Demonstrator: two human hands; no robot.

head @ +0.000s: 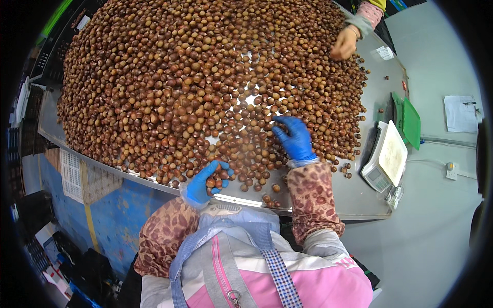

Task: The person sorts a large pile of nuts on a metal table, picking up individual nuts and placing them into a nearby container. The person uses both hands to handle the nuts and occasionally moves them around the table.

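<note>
A wide heap of brown chestnuts [185, 81] covers most of the metal table [358, 192] before me. My left hand [203, 183], in a blue glove, is turned palm up near the table's front edge. Several chestnuts [218, 178] lie in its curled fingers. Farther right, my right hand [295, 139], also blue-gloved, reaches palm down over the near part of the heap. Its thumb and fingers are spread apart around no nut that I can see, though the underside of the palm is hidden. A few loose chestnuts [270, 201] rest by the front edge between my arms.
Another person's bare hand [344, 42] is over the heap at the far right. A weighing scale [385, 158] and a green plastic tray [410, 123] stand at the table's right end. White plastic crates [72, 175] are on the floor at left. A wall socket [452, 171] is at right.
</note>
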